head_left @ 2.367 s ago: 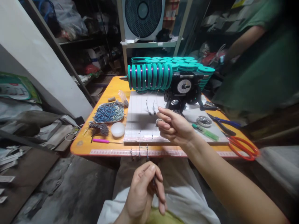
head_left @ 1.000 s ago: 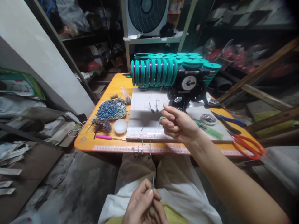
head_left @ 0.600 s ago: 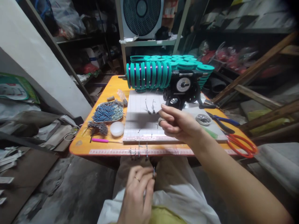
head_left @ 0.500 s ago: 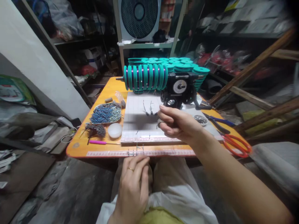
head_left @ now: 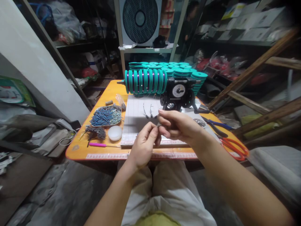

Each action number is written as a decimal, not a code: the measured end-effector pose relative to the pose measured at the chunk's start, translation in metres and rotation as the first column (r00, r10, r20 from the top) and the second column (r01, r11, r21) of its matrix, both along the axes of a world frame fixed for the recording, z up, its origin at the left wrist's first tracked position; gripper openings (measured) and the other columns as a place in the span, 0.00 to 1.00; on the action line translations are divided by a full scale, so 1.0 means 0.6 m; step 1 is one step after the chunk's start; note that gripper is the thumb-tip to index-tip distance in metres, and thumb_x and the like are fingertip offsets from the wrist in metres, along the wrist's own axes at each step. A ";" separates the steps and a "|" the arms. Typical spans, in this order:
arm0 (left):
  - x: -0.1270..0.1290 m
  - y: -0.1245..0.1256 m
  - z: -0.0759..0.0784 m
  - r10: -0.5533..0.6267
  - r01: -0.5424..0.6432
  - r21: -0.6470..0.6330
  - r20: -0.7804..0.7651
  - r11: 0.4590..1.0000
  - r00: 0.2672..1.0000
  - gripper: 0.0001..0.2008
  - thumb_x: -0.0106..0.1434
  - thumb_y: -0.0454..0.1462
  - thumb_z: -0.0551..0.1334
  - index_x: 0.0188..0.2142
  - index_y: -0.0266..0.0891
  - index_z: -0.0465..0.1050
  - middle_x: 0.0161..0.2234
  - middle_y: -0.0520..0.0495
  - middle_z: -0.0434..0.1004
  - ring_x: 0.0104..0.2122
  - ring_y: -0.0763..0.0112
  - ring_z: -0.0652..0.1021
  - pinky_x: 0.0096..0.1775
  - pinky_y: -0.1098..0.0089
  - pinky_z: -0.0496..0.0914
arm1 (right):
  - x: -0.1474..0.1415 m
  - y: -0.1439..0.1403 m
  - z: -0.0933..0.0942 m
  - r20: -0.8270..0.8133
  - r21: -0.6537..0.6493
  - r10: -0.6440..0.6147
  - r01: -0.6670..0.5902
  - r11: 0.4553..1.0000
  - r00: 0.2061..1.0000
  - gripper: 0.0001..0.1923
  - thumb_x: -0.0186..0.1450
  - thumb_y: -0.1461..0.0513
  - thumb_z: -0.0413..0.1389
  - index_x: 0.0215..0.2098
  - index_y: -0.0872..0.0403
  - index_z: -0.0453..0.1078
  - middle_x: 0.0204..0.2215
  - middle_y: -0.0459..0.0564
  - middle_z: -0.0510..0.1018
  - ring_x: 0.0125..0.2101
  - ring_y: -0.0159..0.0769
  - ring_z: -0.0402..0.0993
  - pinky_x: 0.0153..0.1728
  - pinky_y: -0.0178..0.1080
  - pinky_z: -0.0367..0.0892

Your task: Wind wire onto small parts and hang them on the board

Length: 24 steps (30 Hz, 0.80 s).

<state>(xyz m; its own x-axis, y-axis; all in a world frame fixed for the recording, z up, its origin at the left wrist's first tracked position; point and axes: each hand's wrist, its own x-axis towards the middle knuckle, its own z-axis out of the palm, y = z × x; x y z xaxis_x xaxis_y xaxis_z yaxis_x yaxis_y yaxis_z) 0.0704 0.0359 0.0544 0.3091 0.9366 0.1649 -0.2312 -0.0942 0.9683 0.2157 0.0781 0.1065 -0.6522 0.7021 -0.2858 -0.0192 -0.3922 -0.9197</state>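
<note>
Two bare hands meet over the near part of the white board (head_left: 129, 124) — all their fingers curled inward, the tips drawn close together. The left hand (head_left: 144, 145) has its thumb bent against the forefinger; the right hand (head_left: 177, 125) is half folded beside it. Whether the fingers grasp anything, or merely press together, I cannot tell.

Three small dark pieces (head_left: 151, 116) lie on the board just beyond the hands; two show thin stems pointing away, and the third is partly covered by the right hand's fingers.

Left of the board, a tray (head_left: 92, 123) holds a heap of blue pieces (head_left: 101, 117) and paler ones. A white bowl (head_left: 115, 133) sits just beside the board's left edge, with a dark bristly bundle (head_left: 97, 132) farther out. A pink-handled tool (head_left: 98, 144) lies by its near left corner.

At the board's far side stands a black machine (head_left: 177, 94), carrying a row of teal spools (head_left: 145, 81). Blue-handled pliers (head_left: 222, 125) and red-handled scissors (head_left: 245, 153) lie right of the board — and along the near edge of the orange surface (head_left: 77, 153), in front of it, runs a printed strip (head_left: 101, 156).
</note>
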 end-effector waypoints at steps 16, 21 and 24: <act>-0.015 -0.119 -0.064 -0.065 0.234 -0.439 0.366 0.868 0.928 0.11 0.67 0.41 0.50 0.30 0.37 0.59 0.18 0.46 0.76 0.18 0.71 0.77 0.29 0.72 0.72 | -0.009 0.009 -0.029 -0.093 -0.176 -0.118 0.100 0.979 0.989 0.24 0.65 0.50 0.41 0.25 0.59 0.37 0.13 0.40 0.58 0.08 0.15 0.35 0.10 0.24 0.33; -0.024 -0.148 -0.081 -0.033 0.285 -0.524 0.438 0.802 0.898 0.12 0.67 0.42 0.49 0.30 0.37 0.58 0.18 0.45 0.76 0.18 0.68 0.77 0.25 0.73 0.71 | -0.013 0.006 -0.033 -0.098 -0.172 -0.106 0.088 0.981 0.990 0.24 0.65 0.49 0.40 0.26 0.59 0.37 0.13 0.40 0.59 0.08 0.15 0.35 0.10 0.24 0.33; -0.026 -0.155 -0.083 -0.017 0.278 -0.545 0.435 0.791 0.900 0.12 0.66 0.43 0.49 0.30 0.38 0.58 0.18 0.45 0.75 0.15 0.69 0.75 0.21 0.75 0.69 | -0.015 0.007 -0.034 -0.104 -0.165 -0.091 0.073 0.984 0.990 0.24 0.65 0.49 0.41 0.26 0.59 0.38 0.14 0.40 0.60 0.08 0.14 0.35 0.10 0.24 0.33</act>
